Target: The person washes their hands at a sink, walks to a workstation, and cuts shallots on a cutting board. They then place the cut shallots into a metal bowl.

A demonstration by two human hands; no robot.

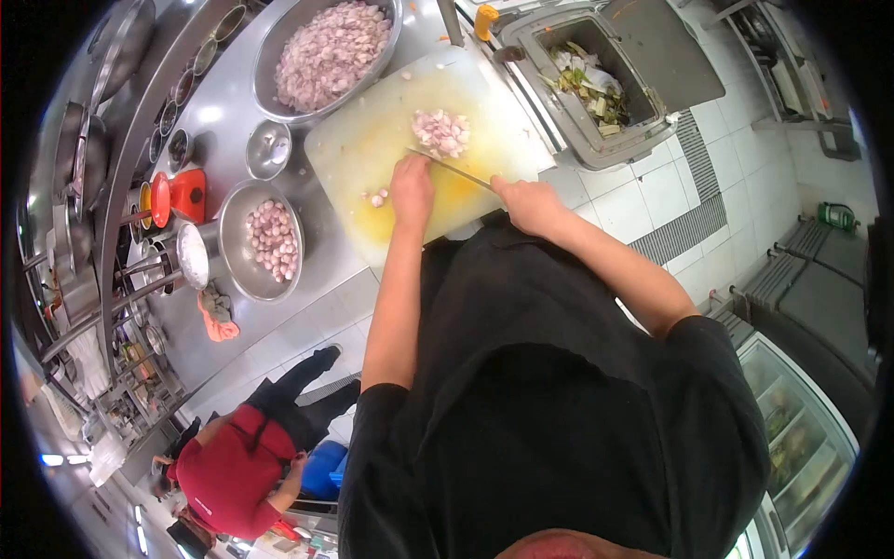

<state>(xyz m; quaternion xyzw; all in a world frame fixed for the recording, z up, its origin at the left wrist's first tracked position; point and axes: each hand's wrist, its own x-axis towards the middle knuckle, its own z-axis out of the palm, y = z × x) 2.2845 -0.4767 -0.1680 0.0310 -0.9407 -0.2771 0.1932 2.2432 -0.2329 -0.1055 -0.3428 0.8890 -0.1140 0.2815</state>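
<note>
A kitchen knife (458, 171) is gripped by its handle in my right hand (531, 204). Its blade points left across the stained cutting board (352, 160). My left hand (412, 193) is closed on the board at the blade's tip end, fingers curled down; whatever lies under them is hidden. Just beyond the blade sits a small heap of chopped shallots (442, 133). A few small peeled shallots (378, 198) lie left of my left hand. Further left, a steel bowl (235, 264) holds whole peeled shallots (272, 240).
A large basin (266, 88) of chopped shallots stands beyond the board, near a small steel bowl (269, 150). An open bin (563, 140) with scraps is at the right. Orange cloth (219, 321) and a red scale (188, 194) are left. Another person in red (231, 470) stands lower left.
</note>
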